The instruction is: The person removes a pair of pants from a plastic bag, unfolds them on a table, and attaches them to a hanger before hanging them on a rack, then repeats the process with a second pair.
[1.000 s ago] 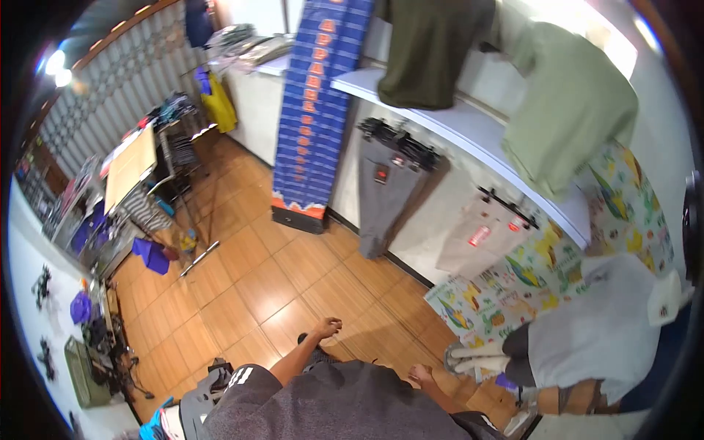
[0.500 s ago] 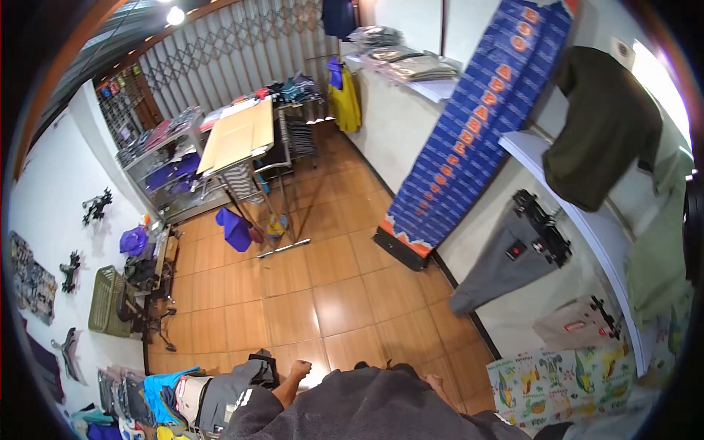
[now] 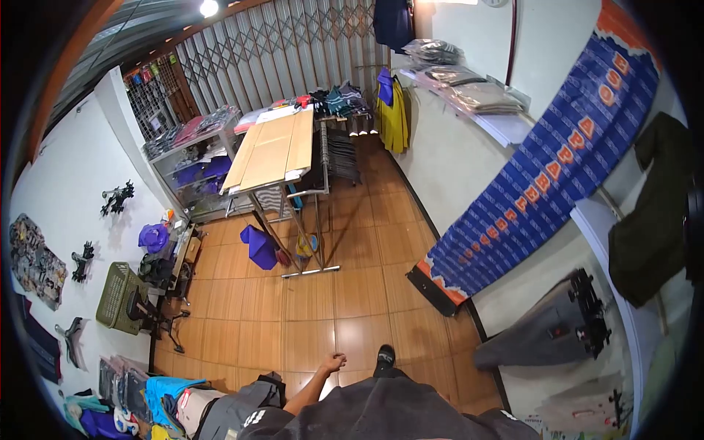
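My left hand (image 3: 334, 361) hangs low at the bottom centre, over the tiled floor, with nothing visible in it. Its fingers look loosely bent and partly apart. Closest to that arm, on the left, are dark grey garments (image 3: 249, 407), which the hand does not touch. My right hand is out of view. Below my dark top, one foot in a dark shoe (image 3: 385, 358) shows on the floor.
Ahead stands a metal rack with a cardboard-coloured top (image 3: 271, 150). A blue banner (image 3: 535, 169) leans along the right wall, near a shelf (image 3: 605, 242) and hanging grey trousers (image 3: 543, 326). A green basket (image 3: 121, 297) is at the left wall. Folded clothes (image 3: 169, 400) lie lower left.
My view has moved, so the rack and banner appear farther right and the rack larger. A foot has come forward. My left hand has shifted right in view; my right hand has left it.
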A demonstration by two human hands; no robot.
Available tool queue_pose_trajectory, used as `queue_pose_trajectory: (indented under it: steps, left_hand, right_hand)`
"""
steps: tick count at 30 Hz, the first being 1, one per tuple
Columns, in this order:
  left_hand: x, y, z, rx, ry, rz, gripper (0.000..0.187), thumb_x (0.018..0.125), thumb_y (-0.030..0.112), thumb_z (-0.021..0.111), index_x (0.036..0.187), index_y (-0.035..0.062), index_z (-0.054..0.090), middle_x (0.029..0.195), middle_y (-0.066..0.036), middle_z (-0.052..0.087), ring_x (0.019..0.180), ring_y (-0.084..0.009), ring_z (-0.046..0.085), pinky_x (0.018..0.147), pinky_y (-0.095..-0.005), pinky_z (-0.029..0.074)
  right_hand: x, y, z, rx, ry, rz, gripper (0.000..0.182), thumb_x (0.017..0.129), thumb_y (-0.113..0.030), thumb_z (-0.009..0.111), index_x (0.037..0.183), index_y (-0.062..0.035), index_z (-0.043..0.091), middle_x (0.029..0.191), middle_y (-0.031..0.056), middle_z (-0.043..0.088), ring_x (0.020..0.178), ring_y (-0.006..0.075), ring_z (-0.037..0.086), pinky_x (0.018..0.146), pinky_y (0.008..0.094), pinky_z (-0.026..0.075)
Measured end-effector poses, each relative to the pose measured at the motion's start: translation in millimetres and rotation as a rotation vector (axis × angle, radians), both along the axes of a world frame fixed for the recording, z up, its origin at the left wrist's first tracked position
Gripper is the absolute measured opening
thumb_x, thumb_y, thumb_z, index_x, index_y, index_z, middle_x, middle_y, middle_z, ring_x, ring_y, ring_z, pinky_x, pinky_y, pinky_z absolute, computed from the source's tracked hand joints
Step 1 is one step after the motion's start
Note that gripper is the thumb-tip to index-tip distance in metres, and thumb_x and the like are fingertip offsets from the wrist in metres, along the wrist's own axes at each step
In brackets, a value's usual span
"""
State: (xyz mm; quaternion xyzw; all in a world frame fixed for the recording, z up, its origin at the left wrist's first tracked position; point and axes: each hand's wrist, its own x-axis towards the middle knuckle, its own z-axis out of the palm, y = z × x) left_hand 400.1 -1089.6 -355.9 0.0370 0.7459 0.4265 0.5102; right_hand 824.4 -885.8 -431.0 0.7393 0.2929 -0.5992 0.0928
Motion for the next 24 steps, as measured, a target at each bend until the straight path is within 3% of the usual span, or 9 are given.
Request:
queue_pose_trajectory:
  steps: [3,5,7,10,11,12,17,24]
  left_hand:
    - [-38,1,-4,-0.098,-0.097,0.054,0.022,0.098,0.023,0.061,0.108,0.0056,0.07,0.088,-0.002,0.071,0.072,-0.0101,0.064,0.058,-0.0267,0.047]
    - [-64,-11,-34,-0.151,-0.172,0.089,0.017,0.097,0.023,0.061,0.1,0.0086,0.07,0.083,-0.001,0.07,0.068,-0.0101,0.062,0.06,-0.0293,0.048]
    - [-74,-18,-34,-0.217,-0.122,0.211,0.021,0.098,0.027,0.058,0.101,0.0108,0.07,0.084,-0.001,0.07,0.071,-0.0122,0.065,0.066,-0.0373,0.052]
    - [-78,-20,-22,-0.265,-0.199,0.412,0.029,0.098,0.031,0.055,0.105,0.0083,0.072,0.091,-0.005,0.073,0.077,-0.0137,0.068,0.069,-0.0397,0.054]
    - [-88,-27,-41,-0.274,0.162,-0.296,0.03,0.098,0.031,0.054,0.102,0.0071,0.072,0.089,-0.005,0.072,0.075,-0.0141,0.067,0.066,-0.0379,0.053]
    - [-96,-27,-44,-0.296,0.728,-0.842,0.032,0.097,0.032,0.054,0.099,0.0059,0.072,0.087,-0.006,0.072,0.072,-0.0145,0.066,0.064,-0.0362,0.053]
    - [-126,16,-44,-0.437,0.115,-0.162,0.031,0.097,0.03,0.054,0.098,0.0045,0.072,0.086,-0.006,0.072,0.071,-0.015,0.066,0.06,-0.0344,0.052]
    - [-258,157,-59,-0.336,-0.024,-0.031,0.031,0.097,0.028,0.054,0.097,0.0026,0.072,0.084,-0.007,0.072,0.069,-0.0157,0.066,0.055,-0.032,0.05]
  right_hand:
    - [-54,62,8,0.027,0.057,-0.018,0.036,0.093,-0.016,0.061,0.123,0.0034,0.062,0.107,0.0161,0.069,0.092,0.0293,0.069,0.08,0.0436,0.057]
    - [-89,101,5,0.058,0.11,-0.028,0.035,0.093,-0.016,0.061,0.123,0.0029,0.062,0.106,0.0158,0.069,0.091,0.0293,0.069,0.08,0.0438,0.058]
    - [-123,137,3,0.095,0.176,-0.035,0.035,0.093,-0.016,0.061,0.122,0.0023,0.062,0.105,0.0155,0.069,0.09,0.0292,0.069,0.079,0.044,0.058]
    - [-170,184,7,0.162,0.244,-0.02,0.033,0.094,-0.017,0.06,0.122,0.0014,0.062,0.104,0.0151,0.069,0.089,0.0292,0.069,0.078,0.0443,0.058]
    - [-194,202,23,0.199,0.25,0.019,0.03,0.095,-0.018,0.061,0.119,-0.0007,0.063,0.104,0.0139,0.069,0.088,0.0278,0.069,0.076,0.0436,0.059]
    - [-216,220,35,0.236,0.255,0.056,0.026,0.096,-0.019,0.061,0.116,-0.0028,0.064,0.105,0.0128,0.07,0.086,0.0264,0.069,0.074,0.043,0.059]
    - [-301,286,64,0.303,0.393,0.015,0.024,0.096,-0.021,0.062,0.114,-0.0059,0.065,0.107,0.0115,0.071,0.092,0.025,0.07,0.081,0.0442,0.057]
    - [-367,355,87,0.342,0.385,-0.063,0.028,0.097,-0.022,0.059,0.121,-0.0078,0.062,0.117,0.0131,0.069,0.099,0.0273,0.069,0.087,0.0449,0.056]
